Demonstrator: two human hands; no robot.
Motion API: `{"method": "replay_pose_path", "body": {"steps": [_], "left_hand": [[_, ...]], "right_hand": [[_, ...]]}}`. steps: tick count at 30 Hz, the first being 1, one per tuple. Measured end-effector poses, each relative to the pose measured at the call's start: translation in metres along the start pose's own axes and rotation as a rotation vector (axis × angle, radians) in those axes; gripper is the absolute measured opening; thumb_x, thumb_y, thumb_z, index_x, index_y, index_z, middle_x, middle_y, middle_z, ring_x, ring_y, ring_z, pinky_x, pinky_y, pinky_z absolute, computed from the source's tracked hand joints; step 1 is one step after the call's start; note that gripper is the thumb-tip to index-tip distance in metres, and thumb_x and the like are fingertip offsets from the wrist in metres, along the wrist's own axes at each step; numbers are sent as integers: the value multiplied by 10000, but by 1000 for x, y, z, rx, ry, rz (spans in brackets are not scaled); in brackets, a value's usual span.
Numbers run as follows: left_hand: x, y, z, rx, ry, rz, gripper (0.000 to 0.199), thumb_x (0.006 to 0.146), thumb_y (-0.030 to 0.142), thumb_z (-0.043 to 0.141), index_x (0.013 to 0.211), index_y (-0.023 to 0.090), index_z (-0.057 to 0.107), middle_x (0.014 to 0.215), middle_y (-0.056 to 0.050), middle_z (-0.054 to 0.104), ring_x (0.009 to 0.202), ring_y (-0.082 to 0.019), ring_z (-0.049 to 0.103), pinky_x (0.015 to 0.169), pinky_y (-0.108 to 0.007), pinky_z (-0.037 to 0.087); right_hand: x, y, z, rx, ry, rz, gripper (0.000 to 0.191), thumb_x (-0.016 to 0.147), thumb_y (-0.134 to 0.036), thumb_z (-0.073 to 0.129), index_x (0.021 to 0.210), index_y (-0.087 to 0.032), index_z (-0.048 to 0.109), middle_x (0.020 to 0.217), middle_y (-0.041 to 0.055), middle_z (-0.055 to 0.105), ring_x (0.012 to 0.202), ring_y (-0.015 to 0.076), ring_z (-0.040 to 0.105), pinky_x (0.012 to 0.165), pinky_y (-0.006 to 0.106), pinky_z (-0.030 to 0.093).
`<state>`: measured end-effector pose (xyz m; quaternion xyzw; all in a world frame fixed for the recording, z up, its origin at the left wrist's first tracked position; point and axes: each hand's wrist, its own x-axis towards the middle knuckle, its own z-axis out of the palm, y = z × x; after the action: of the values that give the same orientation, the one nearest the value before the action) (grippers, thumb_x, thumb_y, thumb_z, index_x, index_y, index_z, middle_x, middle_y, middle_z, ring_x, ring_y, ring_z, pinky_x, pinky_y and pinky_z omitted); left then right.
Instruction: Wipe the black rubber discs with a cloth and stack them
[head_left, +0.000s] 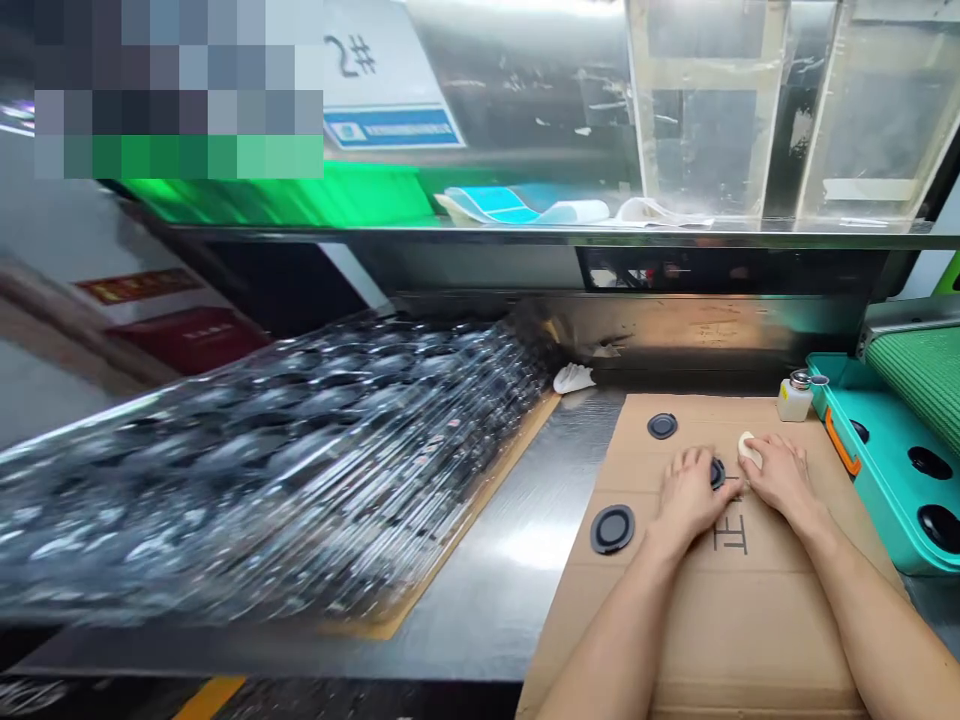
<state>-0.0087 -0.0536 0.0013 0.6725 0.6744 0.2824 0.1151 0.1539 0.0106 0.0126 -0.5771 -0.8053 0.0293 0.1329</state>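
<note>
My left hand is closed on a small dark round part, low over the cardboard sheet. Just right of it, my right hand pinches a white oval pad. Two more dark round parts lie on the cardboard: a smaller one at the back left and a larger one farther forward, left of my left hand. Black marker strokes show on the cardboard between my forearms.
Stacked clear plastic trays fill the left side. A white crumpled item lies beyond the cardboard. At right stand a small pump bottle and a teal bin holding dark round parts, beside a green belt.
</note>
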Motion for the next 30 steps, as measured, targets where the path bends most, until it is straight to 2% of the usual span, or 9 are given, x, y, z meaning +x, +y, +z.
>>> {"method": "replay_pose_path", "body": {"steps": [3,6,9,12,15,18,20,24,30], "left_hand": [[-24,7,-8,-30,-46,44,521,844,363,655,1336,219,566,1342,-107,601,1261,-295,488,1080,-442,397],[-52,-1,-28,-115,-65,112,585,815,273,678,1381,253,533,1344,-76,610,1257,-267,504,1084,-408,415],[-77,-32,-64,-165,3,132,624,808,232,666,1408,281,500,1324,-61,620,1231,-248,530,1095,-415,406],[-85,-73,-104,-154,58,9,632,796,214,639,1409,234,487,1336,-95,609,1241,-260,536,1107,-453,389],[-79,-98,-129,-184,-83,-72,695,754,204,645,1423,225,458,1363,-94,605,1261,-255,547,1126,-455,374],[-70,-100,-136,-216,-287,-49,717,718,165,622,1414,243,472,1416,-70,580,1304,-234,530,1150,-411,356],[-65,-96,-136,-181,-372,-4,744,678,118,582,1405,247,488,1430,-53,573,1326,-228,509,1166,-387,335],[-58,-90,-136,-73,-475,91,817,588,65,519,1381,261,522,1379,-32,608,1307,-236,516,1153,-373,355],[-59,-83,-139,-10,-610,225,873,537,57,537,1381,281,544,1419,-56,558,1350,-258,476,1163,-399,348]], "right_hand": [[3,4,3,-22,-5,-5,329,953,-420,500,1204,-282,663,1165,89,642,1127,270,536,900,387,316],[5,5,5,-24,-19,-4,341,957,-421,482,1218,-287,656,1182,92,639,1128,275,537,896,394,321],[5,4,5,-2,-31,1,333,955,-411,472,1195,-280,662,1157,94,643,1118,275,540,900,399,318],[4,3,6,12,-23,-12,307,950,-408,475,1139,-271,675,1116,93,645,1114,276,539,900,403,309],[3,2,9,16,-16,-21,291,947,-405,480,1109,-265,678,1097,90,644,1104,276,539,887,403,306],[2,3,11,13,-21,-29,293,947,-404,482,1112,-262,677,1097,93,645,1102,278,538,884,403,303],[2,3,11,14,-24,-31,301,949,-411,481,1124,-262,675,1106,96,646,1105,279,537,886,403,301],[2,2,9,15,-32,-21,310,949,-422,482,1135,-264,673,1129,97,643,1119,281,535,894,410,302],[0,2,4,-1,-43,-34,316,948,-402,472,1152,-266,672,1141,102,652,1121,281,550,908,417,314]]}}
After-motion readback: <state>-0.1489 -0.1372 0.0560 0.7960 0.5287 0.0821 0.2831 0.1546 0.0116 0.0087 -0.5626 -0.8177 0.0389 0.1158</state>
